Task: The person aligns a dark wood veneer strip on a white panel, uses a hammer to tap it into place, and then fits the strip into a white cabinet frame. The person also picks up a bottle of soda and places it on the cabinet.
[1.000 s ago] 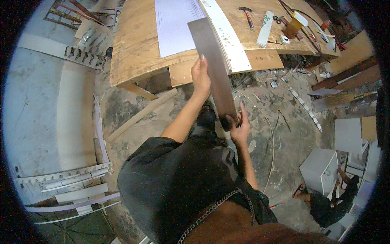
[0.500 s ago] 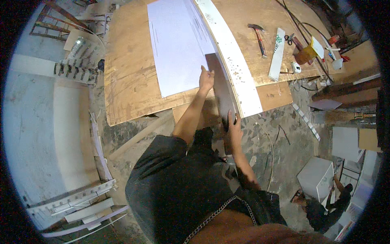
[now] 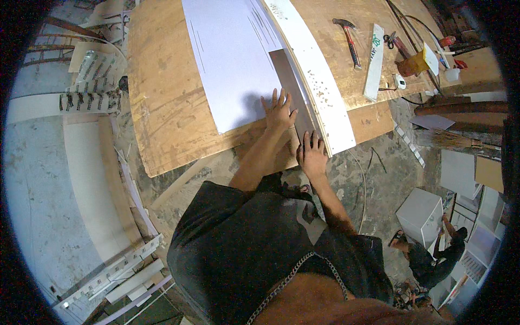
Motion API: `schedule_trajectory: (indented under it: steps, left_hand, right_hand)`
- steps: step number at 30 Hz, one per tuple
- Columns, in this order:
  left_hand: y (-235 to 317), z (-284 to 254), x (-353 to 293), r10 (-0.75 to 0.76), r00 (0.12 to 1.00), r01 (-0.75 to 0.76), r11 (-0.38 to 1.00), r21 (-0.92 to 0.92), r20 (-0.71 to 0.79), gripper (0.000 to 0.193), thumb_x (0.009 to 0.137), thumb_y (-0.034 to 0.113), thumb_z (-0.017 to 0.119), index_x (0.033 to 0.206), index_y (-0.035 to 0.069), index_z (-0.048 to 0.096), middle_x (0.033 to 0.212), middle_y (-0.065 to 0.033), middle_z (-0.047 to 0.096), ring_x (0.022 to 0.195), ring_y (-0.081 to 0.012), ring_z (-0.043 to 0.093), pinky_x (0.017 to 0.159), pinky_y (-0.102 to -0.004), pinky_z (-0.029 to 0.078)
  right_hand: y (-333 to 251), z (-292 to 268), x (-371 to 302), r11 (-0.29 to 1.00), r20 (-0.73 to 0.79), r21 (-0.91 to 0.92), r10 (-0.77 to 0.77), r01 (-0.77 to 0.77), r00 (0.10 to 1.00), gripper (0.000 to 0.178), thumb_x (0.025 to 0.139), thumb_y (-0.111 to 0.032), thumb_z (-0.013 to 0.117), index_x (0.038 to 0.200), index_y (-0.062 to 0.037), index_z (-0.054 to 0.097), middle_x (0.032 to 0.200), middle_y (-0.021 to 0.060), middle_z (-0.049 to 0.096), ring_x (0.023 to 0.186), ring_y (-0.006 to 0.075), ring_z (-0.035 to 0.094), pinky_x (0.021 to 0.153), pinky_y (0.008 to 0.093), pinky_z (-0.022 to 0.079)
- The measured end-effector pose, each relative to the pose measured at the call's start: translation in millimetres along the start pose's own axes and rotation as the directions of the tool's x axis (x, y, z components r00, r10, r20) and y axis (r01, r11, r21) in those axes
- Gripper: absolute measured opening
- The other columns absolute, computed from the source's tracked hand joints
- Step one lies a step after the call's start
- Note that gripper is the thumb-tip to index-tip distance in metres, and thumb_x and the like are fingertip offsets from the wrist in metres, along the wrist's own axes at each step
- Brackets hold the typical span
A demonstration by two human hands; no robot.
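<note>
A narrow dark brown strip (image 3: 284,67) lies on a white sheet (image 3: 222,59) marked with several thin dark lines. Along its right side runs a long white board (image 3: 319,89) with a bare wooden edge and dark specks. My left hand (image 3: 279,112) is open, its fingers spread beside and partly over the strip's left edge. At the strip's near end my right hand (image 3: 313,156) rests with fingers extended over it, close to the white board's edge; its thumb is hard to make out.
The wooden tabletop (image 3: 162,108) holds a hammer (image 3: 349,43), a pale strip (image 3: 373,62), scissors (image 3: 389,40), a tape measure (image 3: 399,81) and a yellow container (image 3: 411,66) to the right. Another person (image 3: 439,254) crouches by a white cabinet (image 3: 420,216) at lower right.
The brown strip has shifted away from me and lies flatter on the sheet. My left hand has gone from gripping its edge to spread fingers; my right fingers now lie over its near end.
</note>
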State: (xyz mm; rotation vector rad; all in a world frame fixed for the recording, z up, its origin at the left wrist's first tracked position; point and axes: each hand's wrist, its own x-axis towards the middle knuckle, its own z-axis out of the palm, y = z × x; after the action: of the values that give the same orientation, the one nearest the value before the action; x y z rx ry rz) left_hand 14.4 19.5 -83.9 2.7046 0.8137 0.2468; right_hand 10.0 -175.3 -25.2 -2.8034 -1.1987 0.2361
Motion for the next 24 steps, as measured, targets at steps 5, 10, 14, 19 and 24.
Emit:
schedule_trajectory:
  steps: [5,10,14,19,24]
  left_hand:
    - [-3.7,-1.1,0.2,0.076,0.996,-0.074,0.997,0.026,-0.045,0.067,0.088,0.047,0.054,0.143,0.011,0.041,0.154,-0.0096,0.028,0.145,-0.0313,0.016,0.11,-0.0699,-0.001]
    - [-2.5,2.0,-0.8,0.096,0.993,-0.096,0.995,-0.001,-0.068,0.068,0.089,0.047,0.052,0.144,0.008,0.039,0.153,-0.0128,0.029,0.144,-0.0326,0.018,0.11,-0.0699,0.0]
    - [-8.5,12.2,3.3,0.1,0.993,-0.098,0.995,0.034,-0.055,0.067,0.09,0.046,0.052,0.144,0.007,0.039,0.153,-0.0148,0.028,0.144,-0.0336,0.018,0.111,-0.0682,0.002]
    - [-6.3,16.3,7.2,0.104,0.993,-0.104,0.995,0.012,-0.056,0.066,0.09,0.045,0.052,0.143,0.007,0.039,0.153,-0.0159,0.028,0.144,-0.0349,0.019,0.11,-0.0684,0.006]
    - [-7.2,12.4,9.4,0.103,0.995,-0.103,0.995,-0.018,-0.015,0.067,0.09,0.046,0.053,0.144,0.008,0.038,0.155,-0.0154,0.025,0.144,-0.0348,0.017,0.109,-0.0701,0.008]
  right_hand:
    - [-3.3,14.1,0.7,0.992,-0.057,-0.123,-0.005,-0.002,0.998,0.057,0.089,-0.024,0.054,0.141,-0.0059,0.039,0.149,0.02,0.033,0.133,0.0385,0.037,0.095,0.0549,0.046]
    - [-10.4,16.7,-4.1,0.992,-0.005,-0.124,-0.016,0.015,1.0,0.056,0.089,-0.017,0.051,0.141,-0.003,0.037,0.15,0.0222,0.032,0.14,0.0387,0.028,0.109,0.0558,0.031]
    - [-5.3,16.2,-3.8,0.963,-0.022,-0.161,-0.221,0.215,0.975,0.061,0.085,-0.014,0.056,0.141,0.0002,0.036,0.146,0.0253,0.034,0.139,0.0395,0.028,0.113,0.0544,0.022]
    - [17.8,24.8,6.4,0.969,-0.037,-0.047,-0.245,0.243,0.969,0.061,0.085,-0.009,0.053,0.142,0.0019,0.034,0.147,0.0268,0.031,0.138,0.0414,0.028,0.115,0.0506,0.023]
    - [23.5,35.9,10.1,0.947,-0.017,-0.067,-0.317,0.315,0.948,0.059,0.086,-0.008,0.048,0.141,0.0069,0.032,0.147,0.0288,0.031,0.139,0.0419,0.027,0.116,0.0498,0.023]
